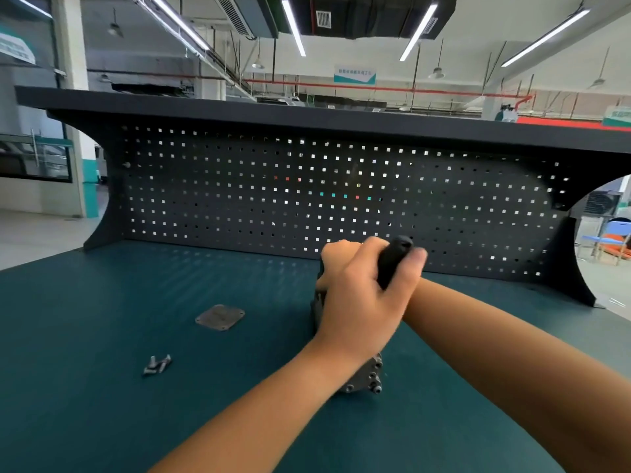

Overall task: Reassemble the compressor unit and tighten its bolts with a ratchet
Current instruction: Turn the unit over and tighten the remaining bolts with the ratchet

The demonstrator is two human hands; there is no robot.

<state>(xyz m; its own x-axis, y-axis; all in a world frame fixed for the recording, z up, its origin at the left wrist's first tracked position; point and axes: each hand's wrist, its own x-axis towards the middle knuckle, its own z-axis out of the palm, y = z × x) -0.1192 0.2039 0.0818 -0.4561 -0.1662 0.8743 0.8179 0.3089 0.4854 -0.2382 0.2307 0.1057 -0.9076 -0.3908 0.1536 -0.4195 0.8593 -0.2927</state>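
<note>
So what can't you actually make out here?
Head view:
Right hand: hidden behind the left hand; its grip is unknown.
Compressor: mostly covered by the left hand.
Ratchet head: hidden; only the black handle shows.
Loose bolts: too small to count.

Workshop hall. Teal-topped workbench (102, 319) in the foreground, with a dark perforated back panel (239, 199) standing upright at its far edge. A dark shelf (239, 109) runs across the top of the panel. White ceiling with lit strip lights (293, 29) and a black air duct (368, 15). Red pipe (375, 88) runs along the far wall under a small hanging sign (354, 76). White column (73, 97) with a teal base at left, beside a glazed partition (34, 158). Pale glossy floor (34, 230). Blue chair (611, 235) at far right.
</note>
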